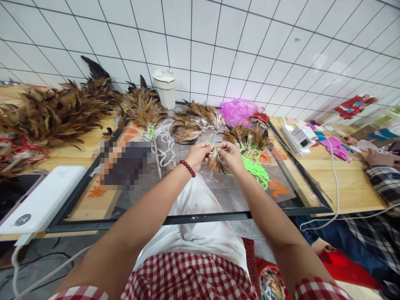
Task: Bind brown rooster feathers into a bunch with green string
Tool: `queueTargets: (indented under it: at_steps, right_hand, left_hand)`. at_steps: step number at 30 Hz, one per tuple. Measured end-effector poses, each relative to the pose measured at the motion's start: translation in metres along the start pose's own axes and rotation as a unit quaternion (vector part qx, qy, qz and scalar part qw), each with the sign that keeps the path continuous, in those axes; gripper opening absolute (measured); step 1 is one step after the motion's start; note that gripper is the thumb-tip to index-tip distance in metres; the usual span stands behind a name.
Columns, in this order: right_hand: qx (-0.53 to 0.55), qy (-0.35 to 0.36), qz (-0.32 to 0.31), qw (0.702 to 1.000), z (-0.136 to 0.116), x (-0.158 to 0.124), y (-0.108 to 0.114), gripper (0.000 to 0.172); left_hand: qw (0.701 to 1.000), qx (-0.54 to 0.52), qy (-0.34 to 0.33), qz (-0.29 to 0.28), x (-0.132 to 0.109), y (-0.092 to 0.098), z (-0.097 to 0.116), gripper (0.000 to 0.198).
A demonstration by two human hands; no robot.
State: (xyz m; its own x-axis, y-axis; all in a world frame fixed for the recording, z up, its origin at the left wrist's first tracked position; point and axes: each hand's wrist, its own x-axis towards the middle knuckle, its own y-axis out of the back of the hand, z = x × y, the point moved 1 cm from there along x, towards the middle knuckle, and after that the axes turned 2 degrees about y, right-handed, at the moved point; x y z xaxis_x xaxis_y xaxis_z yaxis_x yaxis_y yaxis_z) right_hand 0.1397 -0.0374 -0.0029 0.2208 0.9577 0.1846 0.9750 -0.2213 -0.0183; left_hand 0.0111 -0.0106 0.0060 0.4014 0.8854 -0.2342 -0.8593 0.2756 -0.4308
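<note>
A small bunch of brown feathers (218, 167) hangs tips down between my hands, with bright green string at its upper end. My left hand (199, 155), a dark red bead bracelet on its wrist, pinches the top of this bunch from the left. From the right, the fingertips of my right hand (231, 156) close on the green string there; the exact grip is too small to make out. Just right of that hand lies a pile of bright green strings (256, 167), with more brown feathers (248, 136) behind it.
A black-framed glass panel (206, 217) lies on the wooden table. Feather bundles (145, 106), a white lidded cup (165, 89) and a pink plastic bag (237, 110) stand along the tiled wall. At left lies a white power bank (43, 200). Another person's hand (381, 158) rests far right.
</note>
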Motion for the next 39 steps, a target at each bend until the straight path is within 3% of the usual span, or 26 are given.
queueTargets:
  at_steps: [9,15,18,22,27,31,36,39]
  right_hand:
    - [0.095,-0.056,0.023,0.994,-0.005,0.002,0.003,0.038]
    - [0.170,-0.111,0.031,0.979,-0.007,0.002,0.006,0.039]
    - [0.140,-0.076,0.023,0.987,-0.008,0.003,0.009,0.035]
    - [0.025,0.040,0.019,0.999,-0.010,0.005,0.014,0.021]
    - [-0.108,0.136,-0.003,0.985,-0.009,0.007,0.016,0.010]
    - [-0.133,0.152,-0.025,0.979,-0.006,0.008,0.016,0.013]
    - [-0.117,0.092,-0.083,0.985,-0.001,0.012,0.021,0.025]
    - [-0.123,0.101,-0.113,0.981,0.000,0.013,0.023,0.024]
  left_hand:
    - [0.994,-0.097,-0.003,-0.047,-0.003,0.000,0.007,0.019]
    - [0.995,-0.013,-0.011,-0.097,-0.005,0.000,0.006,0.024]
    - [0.995,0.076,-0.024,-0.066,-0.003,0.001,0.004,0.021]
    - [0.988,0.152,-0.022,0.000,-0.001,0.002,0.001,0.015]
    - [0.960,0.268,-0.036,-0.076,-0.002,-0.003,-0.002,0.018]
    - [0.939,0.327,-0.041,-0.098,-0.003,-0.006,-0.007,0.028]
    - [0.955,0.286,-0.039,-0.071,-0.002,-0.005,-0.008,0.024]
    - [0.960,0.272,-0.032,-0.066,-0.004,-0.006,-0.006,0.020]
